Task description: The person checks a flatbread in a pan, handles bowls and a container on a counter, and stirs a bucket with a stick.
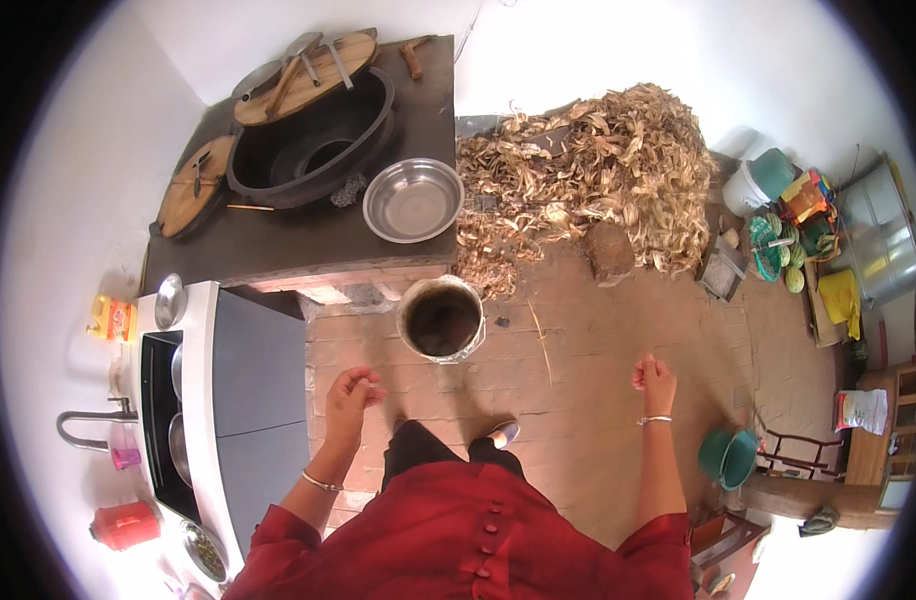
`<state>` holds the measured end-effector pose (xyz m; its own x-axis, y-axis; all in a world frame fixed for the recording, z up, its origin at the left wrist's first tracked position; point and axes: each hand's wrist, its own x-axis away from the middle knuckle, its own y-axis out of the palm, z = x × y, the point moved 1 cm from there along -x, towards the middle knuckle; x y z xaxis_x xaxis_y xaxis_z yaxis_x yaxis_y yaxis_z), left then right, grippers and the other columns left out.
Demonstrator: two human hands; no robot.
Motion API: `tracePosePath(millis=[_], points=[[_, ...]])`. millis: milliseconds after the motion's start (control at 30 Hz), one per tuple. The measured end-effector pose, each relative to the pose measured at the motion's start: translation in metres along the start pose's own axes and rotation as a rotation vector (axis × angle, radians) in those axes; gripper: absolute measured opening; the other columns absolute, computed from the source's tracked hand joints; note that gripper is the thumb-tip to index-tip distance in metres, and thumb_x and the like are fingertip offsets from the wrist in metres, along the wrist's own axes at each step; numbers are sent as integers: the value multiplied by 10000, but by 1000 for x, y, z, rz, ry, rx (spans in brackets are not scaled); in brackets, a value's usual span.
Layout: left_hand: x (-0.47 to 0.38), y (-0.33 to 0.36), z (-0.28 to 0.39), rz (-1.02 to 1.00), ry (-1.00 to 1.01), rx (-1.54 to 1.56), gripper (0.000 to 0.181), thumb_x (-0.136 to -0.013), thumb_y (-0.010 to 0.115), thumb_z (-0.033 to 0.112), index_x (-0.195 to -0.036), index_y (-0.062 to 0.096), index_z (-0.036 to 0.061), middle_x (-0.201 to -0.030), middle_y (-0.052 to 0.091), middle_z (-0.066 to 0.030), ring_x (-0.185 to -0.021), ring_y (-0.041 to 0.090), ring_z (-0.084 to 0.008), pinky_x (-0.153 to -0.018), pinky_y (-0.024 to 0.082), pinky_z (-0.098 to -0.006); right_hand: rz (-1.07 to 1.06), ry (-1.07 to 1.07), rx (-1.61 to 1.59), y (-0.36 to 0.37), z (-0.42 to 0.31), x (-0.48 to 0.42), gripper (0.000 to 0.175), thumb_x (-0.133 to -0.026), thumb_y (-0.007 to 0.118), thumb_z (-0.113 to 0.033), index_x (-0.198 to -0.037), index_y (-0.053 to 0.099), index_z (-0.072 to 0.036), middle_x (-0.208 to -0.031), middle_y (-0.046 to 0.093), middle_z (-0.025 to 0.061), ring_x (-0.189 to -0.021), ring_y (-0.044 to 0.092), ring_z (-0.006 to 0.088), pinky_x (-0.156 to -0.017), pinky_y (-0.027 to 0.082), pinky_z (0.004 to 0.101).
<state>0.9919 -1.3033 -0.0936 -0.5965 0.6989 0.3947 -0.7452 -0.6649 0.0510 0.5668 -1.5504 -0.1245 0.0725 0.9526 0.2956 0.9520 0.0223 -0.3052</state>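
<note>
My left hand is raised with loosely curled fingers and holds nothing. It is nearest to a bucket on the brick floor, whose inside is dark and stained. My right hand hangs over bare floor to the right, fingers folded in with nothing visible in them. Beyond the bucket, a masonry stove bears a large dark wok. A stainless steel basin sits at the stove's right edge, beside a wire scourer.
Dry corn husks are heaped right of the stove, near a brown stump-like block. A grey cabinet with a sink and faucet stands left. At right are a green bucket, watermelons and a wooden chair.
</note>
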Motion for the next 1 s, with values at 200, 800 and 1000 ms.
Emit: tracePosePath(millis=[200,800,1000], points=[[-12,40,-21,58,-83,-81,224,-857,436,84,-1048,494,-18,-913,580,-113,-714,611,-179,-632,491,-261,2,-24,64,-23,17,-53,186,-828,540,-140,-926,604,5,-649,580,42,-558,538,83,-460,420,207],[-149,139,-104,133,-399,-57,259,-808,446,57,-1043,486,-43,-845,582,-138,-669,614,-206,-541,485,-257,-167,181,365,-37,55,-212,195,-823,548,-152,-976,602,-44,-753,623,24,-630,596,100,-492,477,229],[-175,171,-96,203,-456,-14,207,-798,457,39,-985,508,-32,-829,583,-131,-659,615,-208,-537,489,-260,-194,273,372,-45,62,-252,182,-801,544,-128,-939,603,-26,-714,617,43,-588,590,110,-462,470,240]])
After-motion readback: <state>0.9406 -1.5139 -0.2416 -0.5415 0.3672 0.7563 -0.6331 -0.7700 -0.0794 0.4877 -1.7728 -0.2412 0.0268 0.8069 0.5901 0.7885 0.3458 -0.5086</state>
